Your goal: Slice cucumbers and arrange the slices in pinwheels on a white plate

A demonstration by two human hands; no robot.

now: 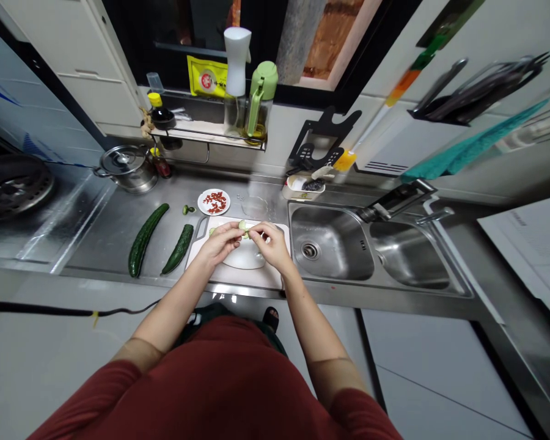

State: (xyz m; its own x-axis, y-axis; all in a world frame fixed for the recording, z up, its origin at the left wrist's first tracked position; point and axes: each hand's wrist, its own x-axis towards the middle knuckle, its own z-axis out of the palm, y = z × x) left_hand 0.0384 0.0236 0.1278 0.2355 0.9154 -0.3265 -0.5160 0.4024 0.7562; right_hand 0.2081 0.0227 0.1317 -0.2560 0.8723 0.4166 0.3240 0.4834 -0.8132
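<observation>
My left hand [222, 241] and my right hand [272, 244] meet above a white plate [244, 261] on a pale cutting board [275, 280]. Both hands have their fingertips pinched on pale green cucumber slices [243, 227]; how many pieces each one holds is too small to tell. More cucumber shows beside the left fingers, partly hidden by them. Left of the board lie a cut cucumber [178, 249] and a long whole cucumber [148, 239]. Small cucumber ends [189, 209] rest behind them, near a white dish [201, 206] of chopped red pieces.
A double sink [332, 241] adjoins the board on the right. A lidded pot [127, 168] stands at the back left, beside a stove [13, 186]. Bottles and a green oil pourer [262, 91] occupy a wall shelf. A clear dish [255, 206] sits behind the board.
</observation>
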